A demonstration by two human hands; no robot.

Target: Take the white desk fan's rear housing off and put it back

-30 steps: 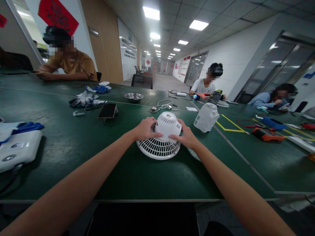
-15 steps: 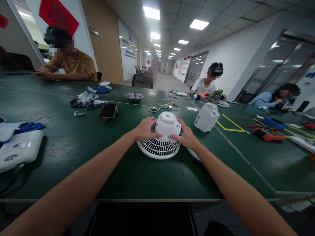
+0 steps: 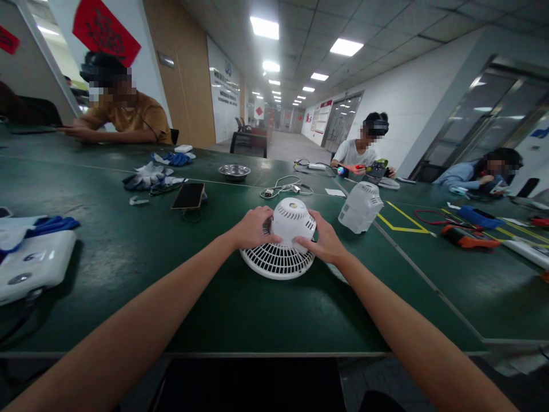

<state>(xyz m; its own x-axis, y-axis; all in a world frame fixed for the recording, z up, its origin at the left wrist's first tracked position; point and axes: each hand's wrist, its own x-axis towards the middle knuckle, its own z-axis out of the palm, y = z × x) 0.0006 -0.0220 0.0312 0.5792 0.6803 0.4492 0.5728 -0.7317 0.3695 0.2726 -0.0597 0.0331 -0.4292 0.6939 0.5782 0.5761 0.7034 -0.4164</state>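
Between fingers [image 3: 259, 215], white housing [image 3: 290, 221] as before

The light comes from rectangular white ceiling panels [image 3: 265, 27], which are overexposed and softly glowing at their borders. The smooth dark green table [image 3: 240, 326] is rather dim, with pale, dull reflections. Small black letters [image 3: 226, 90] on the far wall are too blurred for reading. Toward the edges, the wide view stretches shapes.

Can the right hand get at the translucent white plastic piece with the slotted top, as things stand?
Likely yes, if the right hand lets go of the white, slotted plastic dome: only green tabletop shows between hand and translucent piece.
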